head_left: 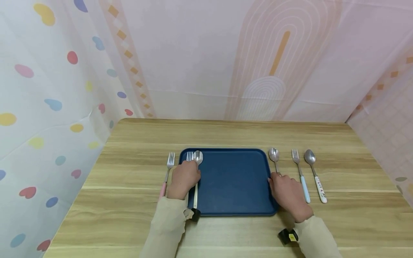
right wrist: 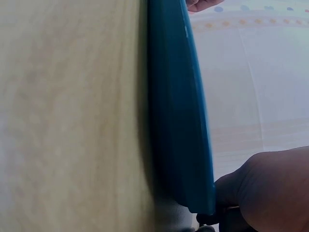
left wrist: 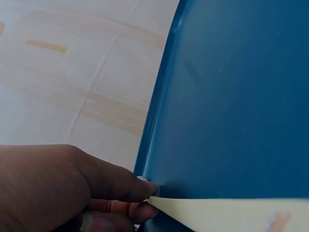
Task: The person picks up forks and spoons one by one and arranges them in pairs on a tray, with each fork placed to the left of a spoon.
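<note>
Over the left side of the navy tray (head_left: 235, 182), my left hand (head_left: 183, 177) pinches a spoon (head_left: 198, 157) whose bowl points away from me. Its cream handle (left wrist: 231, 210) runs from the fingertips across the left wrist view. The tines of a fork (head_left: 189, 156) show beside that spoon, with most of the fork hidden by the hand. At the tray's right edge, my right hand (head_left: 287, 191) grips another spoon (head_left: 274, 154); its handle is mostly covered by the fingers. The right thumb lies close to the tray rim.
Left of the tray lies a pink-handled fork (head_left: 170, 161), partly behind the left hand. To the right lie a blue-handled fork (head_left: 304, 188) and a spoon with a patterned white handle (head_left: 319, 188). A patterned curtain (head_left: 193, 64) hangs behind the wooden table (head_left: 129, 172).
</note>
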Demonstrator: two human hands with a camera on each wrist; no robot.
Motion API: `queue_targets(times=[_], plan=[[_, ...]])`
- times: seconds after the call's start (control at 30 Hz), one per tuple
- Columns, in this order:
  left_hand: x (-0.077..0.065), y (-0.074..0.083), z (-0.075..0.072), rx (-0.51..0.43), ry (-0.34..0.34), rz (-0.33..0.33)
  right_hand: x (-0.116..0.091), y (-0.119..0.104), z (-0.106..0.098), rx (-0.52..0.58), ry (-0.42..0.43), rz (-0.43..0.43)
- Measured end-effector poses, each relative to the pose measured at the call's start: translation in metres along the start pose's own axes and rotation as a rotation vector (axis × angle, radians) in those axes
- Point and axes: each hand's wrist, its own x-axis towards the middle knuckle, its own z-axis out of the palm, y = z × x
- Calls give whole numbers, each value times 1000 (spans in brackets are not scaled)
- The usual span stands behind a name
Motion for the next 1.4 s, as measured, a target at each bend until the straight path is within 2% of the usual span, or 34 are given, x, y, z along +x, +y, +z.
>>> queue_targets(times=[0.47, 0.67, 0.77, 1.0, 1.13, 1.3, 1.4], plan=[[0, -3, -2, -10, 17, -24, 0, -2, -1, 0, -12, 5], [-2, -4, -5, 15, 43, -26, 1, -3, 0, 0, -4, -2], [-3, -4, -9, 19, 55, -28, 1, -3, 0, -2, -3, -6], [-7, -7, -26, 54, 141, 8, 2, -5, -1, -7, -2, -2], [-13, -16, -37, 65, 142, 17, 1, -5, -1, -12, 7, -6], [-24, -40, -46, 36, 124, -62, -1, -3, 0, -13, 4, -13], [-28, -53, -49, 9, 98, -88, -2, -1, 0, -5, -7, -7]])
